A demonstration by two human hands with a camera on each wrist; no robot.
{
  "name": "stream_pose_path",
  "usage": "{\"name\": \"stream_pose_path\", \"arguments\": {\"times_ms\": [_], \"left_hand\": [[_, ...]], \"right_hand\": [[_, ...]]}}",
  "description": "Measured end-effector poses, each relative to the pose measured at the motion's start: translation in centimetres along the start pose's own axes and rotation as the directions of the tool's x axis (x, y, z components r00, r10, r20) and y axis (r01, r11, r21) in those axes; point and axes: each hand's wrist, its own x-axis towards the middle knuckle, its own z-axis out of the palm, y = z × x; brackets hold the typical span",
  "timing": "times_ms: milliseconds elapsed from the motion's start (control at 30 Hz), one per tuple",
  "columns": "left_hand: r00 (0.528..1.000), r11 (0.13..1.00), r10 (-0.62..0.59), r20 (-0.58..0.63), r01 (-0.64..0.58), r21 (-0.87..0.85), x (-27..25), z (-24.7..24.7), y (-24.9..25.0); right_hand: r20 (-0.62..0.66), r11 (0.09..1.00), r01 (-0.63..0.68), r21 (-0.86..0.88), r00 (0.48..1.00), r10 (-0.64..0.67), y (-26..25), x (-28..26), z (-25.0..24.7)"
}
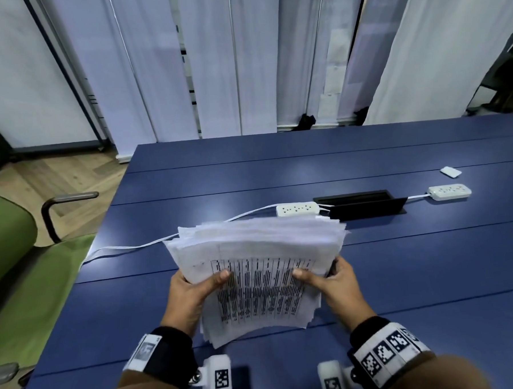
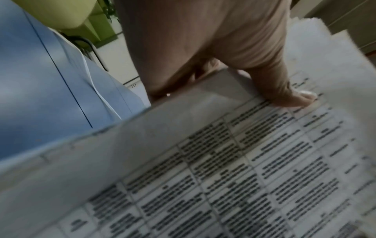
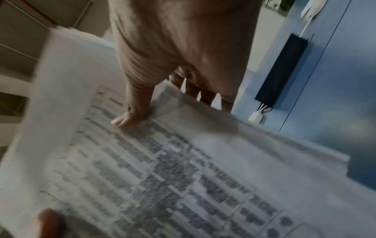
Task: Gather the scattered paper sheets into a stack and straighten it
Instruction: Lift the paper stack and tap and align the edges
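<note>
— Gathered yet?
— Looks so. Whole stack of paper sheets [image 1: 259, 271] held up on edge, bottom edge resting on or just above the near part of the blue table [image 1: 402, 276]; contact hard to judge. No loose sheets visible elsewhere on the table.

— Hands?
— Left hand [image 1: 192, 290] gripping the stack's left side, thumb on the printed front, fingers curled behind. Right hand [image 1: 331, 282] mirroring it on the right side, thumb on the front, fingers behind. Both wrist views confirm thumbs pressed to the printed page, though blurred.

— Straightened?
— Not yet, by the look of it. Top edges fanned and staggered, corners sticking out on the left, lower edges also uneven. Probably mid-jogging: tapping against the table still needed, then likely squaring the sides and laying flat.

— Anything farther back?
— Two white power strips [image 1: 297, 209] with a cord, a black cable hatch [image 1: 365, 205], a small white object [image 1: 451, 172] near the far right. Well apart from the stack, no obstacle.
</note>
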Motion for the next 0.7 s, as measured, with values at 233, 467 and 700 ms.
{"name": "stream_pose_path", "arguments": {"times_ms": [233,467,700], "left_hand": [[0.998,0.998,0.002,0.065,-0.005,0.057,-0.9,2.2,0.5],[0.995,0.995,0.095,-0.012,-0.096,-0.018,-0.5,1.1,2.4],[0.998,0.996,-0.022,-0.062,0.027,0.08,-0.9,0.5,-1.4]], "right_hand": [[0.104,0.997,-0.047,-0.066,0.993,0.054,-0.4,-0.4,1.4],[0.037,0.999,0.029,0.017,0.999,-0.03,-2.0,-0.5,0.6],[0.041,0.987,-0.144,-0.073,0.988,0.147,0.0,-0.3,0.1]]}}
